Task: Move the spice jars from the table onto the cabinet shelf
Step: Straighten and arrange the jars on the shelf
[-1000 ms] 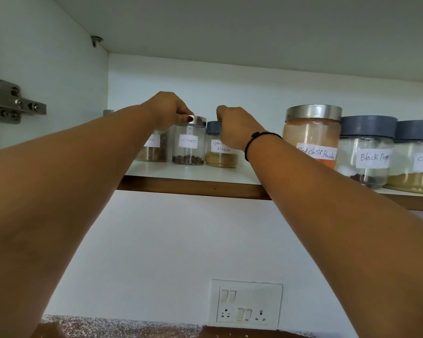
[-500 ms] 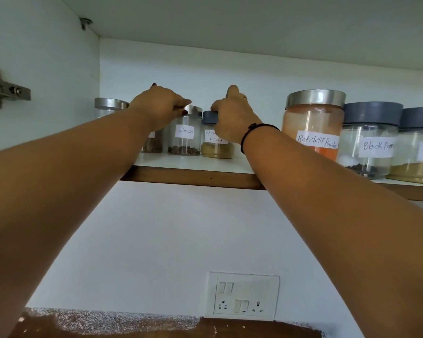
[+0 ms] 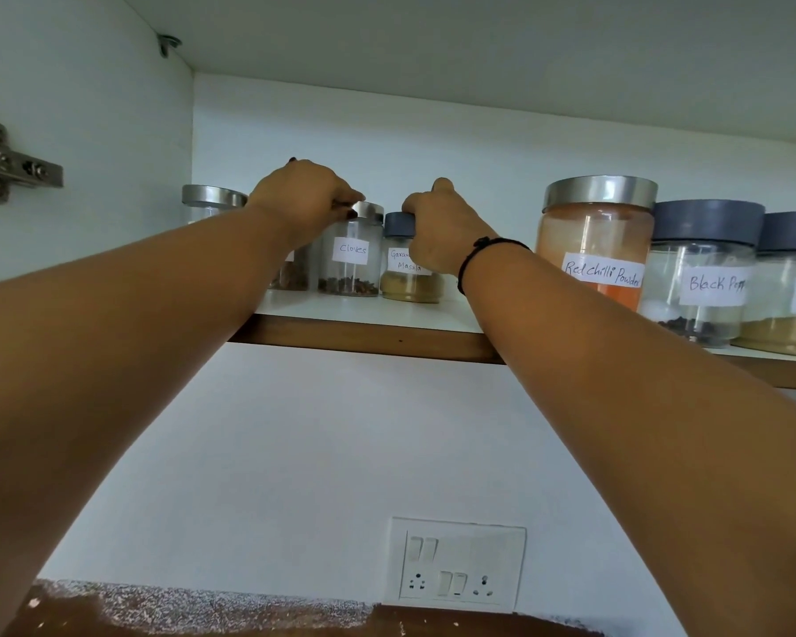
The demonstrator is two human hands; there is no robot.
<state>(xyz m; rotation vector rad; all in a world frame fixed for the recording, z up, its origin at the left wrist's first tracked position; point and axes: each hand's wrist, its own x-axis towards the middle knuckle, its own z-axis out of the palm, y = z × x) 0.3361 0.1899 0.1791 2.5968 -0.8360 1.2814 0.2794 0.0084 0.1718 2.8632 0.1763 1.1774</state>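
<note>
Shelf (image 3: 368, 310): spice jars upright in a row. Left hand (image 3: 302, 200) curled over the lid of half-hidden jar (image 3: 290, 280), beside cloves jar (image 3: 350, 264). Right hand (image 3: 442, 232) grips masala jar (image 3: 410, 287) by its lid. Top grips probably avoid knocking neighbours.

Cloves jar (image 3: 350, 259): silver lid, white label, dark brown contents. Garam masala jar (image 3: 407, 285): slate-grey lid, mustard-yellow powder. Chilli powder jar (image 3: 593, 241): silver lid, orange-red powder. Pepper jar (image 3: 699, 268): slate-grey lid, black grains. Shelf (image 3: 364, 337): white top, brown wood edge. Wristband (image 3: 472, 262) black. Switch plate (image 3: 497, 558) white. Counter (image 3: 203, 613) brown, white speckles.
</note>
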